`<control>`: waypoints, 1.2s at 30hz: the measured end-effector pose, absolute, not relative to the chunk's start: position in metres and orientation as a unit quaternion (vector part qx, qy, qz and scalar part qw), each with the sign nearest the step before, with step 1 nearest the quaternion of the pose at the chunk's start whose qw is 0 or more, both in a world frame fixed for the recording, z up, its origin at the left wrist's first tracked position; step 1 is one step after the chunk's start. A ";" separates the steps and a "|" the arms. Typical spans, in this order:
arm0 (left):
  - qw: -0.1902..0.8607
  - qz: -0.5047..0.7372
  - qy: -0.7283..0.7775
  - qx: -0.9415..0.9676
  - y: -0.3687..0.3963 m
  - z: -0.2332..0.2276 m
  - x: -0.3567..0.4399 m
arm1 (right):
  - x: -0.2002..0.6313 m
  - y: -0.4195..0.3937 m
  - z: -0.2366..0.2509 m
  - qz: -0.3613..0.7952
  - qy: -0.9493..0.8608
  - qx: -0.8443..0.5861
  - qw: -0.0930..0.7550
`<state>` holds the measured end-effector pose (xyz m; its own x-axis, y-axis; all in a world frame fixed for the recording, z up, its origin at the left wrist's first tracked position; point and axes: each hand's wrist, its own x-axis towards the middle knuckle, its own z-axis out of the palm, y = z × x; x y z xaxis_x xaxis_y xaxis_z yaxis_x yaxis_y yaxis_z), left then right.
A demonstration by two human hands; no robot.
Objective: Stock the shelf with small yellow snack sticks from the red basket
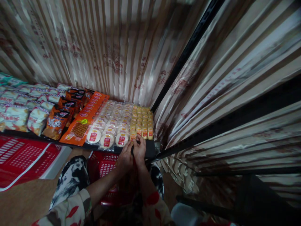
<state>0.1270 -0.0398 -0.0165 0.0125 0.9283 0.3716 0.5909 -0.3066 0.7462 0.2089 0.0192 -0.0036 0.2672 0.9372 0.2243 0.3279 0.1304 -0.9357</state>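
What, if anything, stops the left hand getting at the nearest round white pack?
Nothing obvious, so probably yes: the left hand is beside that round white pack, whose front lies uncovered, though the fingers seem occupied near the yellow packs.

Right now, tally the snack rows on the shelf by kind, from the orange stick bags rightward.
Stick bags: 1 row
Round crackers: 3 rows
Yellow packs: 4 rows, with the left hand and right hand at the front of the left ones
Total: 8 rows
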 end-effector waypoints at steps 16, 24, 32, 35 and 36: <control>0.180 0.436 0.556 0.684 -0.039 -0.019 0.127 | 0.211 -0.001 0.004 0.289 -0.557 -0.602 0.494; 0.170 0.430 0.563 0.685 -0.037 -0.018 0.128 | 0.215 0.003 -0.003 0.284 -0.573 -0.588 0.496; 0.160 0.419 0.566 0.692 -0.038 -0.013 0.129 | 0.211 0.002 -0.005 0.248 -0.581 -0.605 0.485; 0.156 0.419 0.565 0.694 -0.037 -0.014 0.128 | 0.211 0.004 -0.006 0.242 -0.578 -0.612 0.483; 0.156 0.418 0.563 0.695 -0.037 -0.015 0.128 | 0.211 0.004 -0.007 0.241 -0.579 -0.614 0.480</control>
<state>0.1285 -0.0365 -0.0146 0.0157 0.9134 0.4067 0.6532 -0.3174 0.6875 0.2110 0.0041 -0.0065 0.2142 0.9417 0.2594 0.4782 0.1305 -0.8685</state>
